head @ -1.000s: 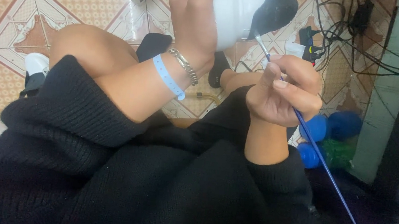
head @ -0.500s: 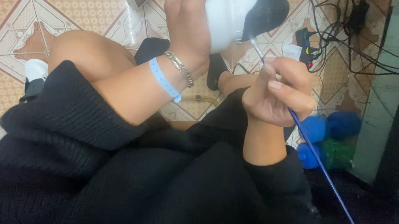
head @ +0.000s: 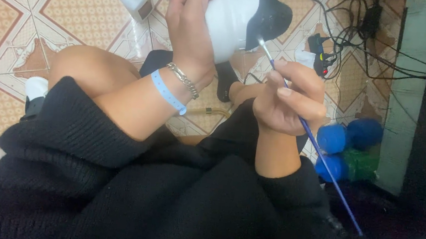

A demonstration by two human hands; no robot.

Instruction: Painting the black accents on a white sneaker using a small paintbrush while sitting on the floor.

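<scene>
Hands gripping figurine (head: 232, 16), paintbrush (head: 311, 138), apparently touching

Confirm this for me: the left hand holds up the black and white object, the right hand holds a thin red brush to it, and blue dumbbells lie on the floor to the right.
One detail is wrong: the brush is blue, not red. The head view shows the right hand pinching its thin blue handle, tip at the black and white object that the left hand holds up. The blue dumbbells do lie on the floor at right.

Single head-worn view, looking steeply down from close above the person's lap, both forearms near the lens, the tiled floor (head: 18, 15) beyond.
</scene>
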